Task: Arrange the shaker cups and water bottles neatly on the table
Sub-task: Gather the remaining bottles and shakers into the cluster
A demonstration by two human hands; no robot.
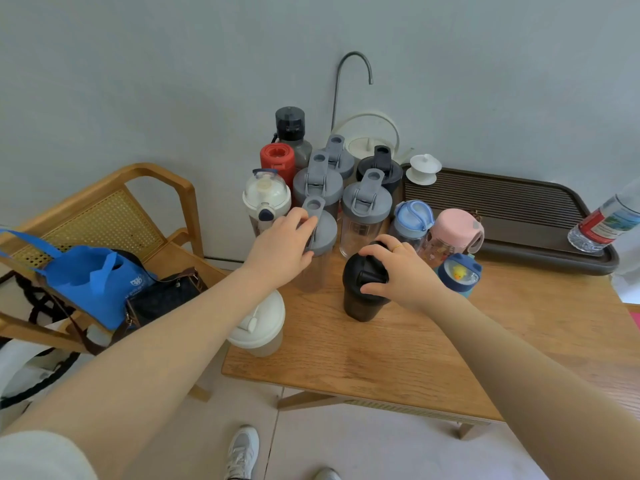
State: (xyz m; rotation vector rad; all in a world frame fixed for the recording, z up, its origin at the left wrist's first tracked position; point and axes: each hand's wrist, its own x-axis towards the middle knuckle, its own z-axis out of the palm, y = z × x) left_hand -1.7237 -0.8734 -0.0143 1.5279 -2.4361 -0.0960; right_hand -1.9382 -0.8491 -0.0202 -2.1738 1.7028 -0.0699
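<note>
Left hand (282,251): closed around the grey lid of a clear shaker cup (317,251), near the tabletop's (398,358) left edge.
Right hand (394,268): gripping the black shaker cup's (363,289) lid from above; cup upright, mid-tabletop.
White shaker cup (258,323): front-left corner, partly under left forearm.
Other bottles: clustered toward the rear-left corner.

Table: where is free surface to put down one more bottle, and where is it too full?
Free: the bare wood of the table in front of the black shaker, toward the near edge, and the right side below the dark tray. Crowded: the back left corner, where grey-lidded shakers and bottles stand close together.
</note>
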